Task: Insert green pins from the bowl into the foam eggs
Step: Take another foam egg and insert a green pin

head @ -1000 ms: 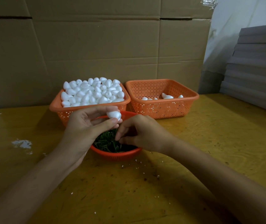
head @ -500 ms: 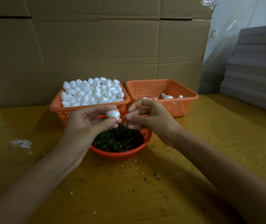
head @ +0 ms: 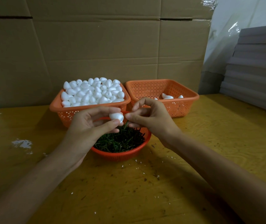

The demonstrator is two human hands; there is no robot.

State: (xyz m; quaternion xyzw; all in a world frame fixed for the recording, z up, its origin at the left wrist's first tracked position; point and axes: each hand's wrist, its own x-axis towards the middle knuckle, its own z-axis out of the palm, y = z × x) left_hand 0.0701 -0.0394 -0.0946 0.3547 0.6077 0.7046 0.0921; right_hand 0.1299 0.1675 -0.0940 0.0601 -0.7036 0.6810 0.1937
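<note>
My left hand (head: 90, 126) pinches a white foam egg (head: 116, 117) between thumb and fingers, just above the round orange bowl (head: 121, 155) of green pins (head: 121, 139). Right beside the egg, my right hand (head: 150, 118) pinches a green pin (head: 126, 123) whose shaft slants down below the fingertips. The pin's upper end meets the egg's right side. An orange basket (head: 87, 109) heaped with plain foam eggs stands behind the bowl on the left. A second orange basket (head: 182, 104) on the right holds a few eggs (head: 167, 96).
A wall of cardboard boxes (head: 96, 46) rises behind the baskets. Stacked grey sheets (head: 256, 68) sit at the right edge of the yellow wooden table (head: 145, 183). White foam crumbs (head: 22, 143) are scattered on the tabletop.
My right hand came up out of the bowl with a green pin and brought it against the egg. My left hand has kept the egg nearly still.
</note>
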